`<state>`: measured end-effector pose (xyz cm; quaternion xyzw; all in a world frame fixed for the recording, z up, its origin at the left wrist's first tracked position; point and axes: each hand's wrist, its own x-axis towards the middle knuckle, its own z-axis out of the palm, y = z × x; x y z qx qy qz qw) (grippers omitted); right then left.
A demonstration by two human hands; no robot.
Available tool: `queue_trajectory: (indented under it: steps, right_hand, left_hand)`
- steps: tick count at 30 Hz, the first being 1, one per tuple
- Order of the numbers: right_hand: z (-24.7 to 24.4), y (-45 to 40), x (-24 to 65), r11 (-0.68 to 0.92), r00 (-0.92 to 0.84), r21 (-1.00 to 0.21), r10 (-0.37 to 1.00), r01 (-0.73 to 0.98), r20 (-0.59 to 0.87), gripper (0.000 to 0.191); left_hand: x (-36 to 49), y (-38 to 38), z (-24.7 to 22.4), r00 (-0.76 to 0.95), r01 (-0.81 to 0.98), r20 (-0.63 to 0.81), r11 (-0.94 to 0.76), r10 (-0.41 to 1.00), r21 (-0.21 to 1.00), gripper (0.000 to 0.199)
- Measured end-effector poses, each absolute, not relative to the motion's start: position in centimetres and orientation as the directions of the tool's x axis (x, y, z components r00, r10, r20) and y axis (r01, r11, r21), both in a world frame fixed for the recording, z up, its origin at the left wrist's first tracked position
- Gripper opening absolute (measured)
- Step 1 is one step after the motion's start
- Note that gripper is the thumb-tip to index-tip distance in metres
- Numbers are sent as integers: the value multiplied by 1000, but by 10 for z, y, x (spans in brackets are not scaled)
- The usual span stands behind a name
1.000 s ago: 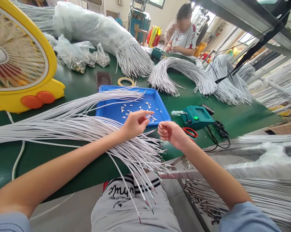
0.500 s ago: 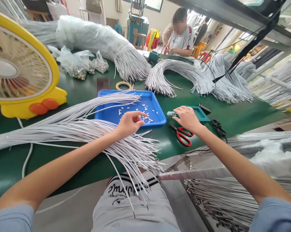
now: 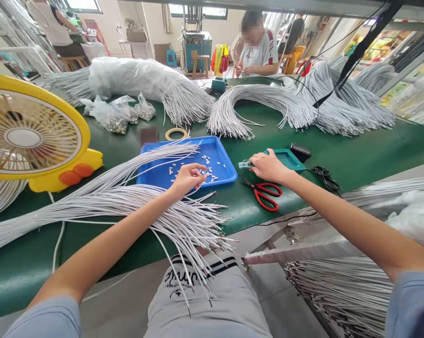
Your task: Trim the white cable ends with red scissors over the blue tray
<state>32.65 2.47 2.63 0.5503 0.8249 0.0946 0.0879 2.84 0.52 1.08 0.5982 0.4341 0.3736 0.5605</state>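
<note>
My left hand (image 3: 188, 180) hovers over the near edge of a blue tray (image 3: 229, 174), fingers loosely curled with the index finger and thumb apart; nothing shows between them. Small white connectors (image 3: 212, 177) lie scattered in the tray. Below this wrist spreads a bundle of white cables (image 3: 194, 220) with stripped coloured ends, and another cable bundle (image 3: 162, 152) reaches into the tray. My right hand (image 3: 268, 167) grips a small clear plastic piece (image 3: 245, 165) beside a teal tray-like box (image 3: 292, 159). Red-handled scissors (image 3: 266, 193) lie just below that hand.
A yellow fan (image 3: 57, 155) stands at the left. Behind the tray are a tape roll (image 3: 176, 134), bags of small parts (image 3: 115, 117) and large cable bundles (image 3: 184, 101). A black cord (image 3: 324, 178) lies right. Across the table sits a person (image 3: 259, 51).
The camera view has tilted and shifted. My right hand stays by the teal box, and the clear piece shows more plainly. My left hand remains over the tray's near edge, fingers slightly more curled.
</note>
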Motion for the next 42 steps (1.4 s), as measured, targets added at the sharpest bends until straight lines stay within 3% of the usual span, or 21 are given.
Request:
queue_trajectory:
  steps: [7,21,32,42]
  right_hand:
    - [23,16,321,442,-433,231,897,867,-88,22]
    - [24,-2,314,412,-393,249,911,876,-124,23]
    - [23,-32,277,421,-403,300,907,856,-122,25]
    - [21,-45,232,383,-369,209,924,900,-103,25]
  left_hand:
    - [29,-9,3,421,121,-91,43,903,992,27]
    - [25,-12,-6,472,158,-95,22,876,987,21]
    - [30,-19,-2,387,183,10,-87,922,979,19]
    - [30,-20,-13,335,269,11,-107,942,957,16]
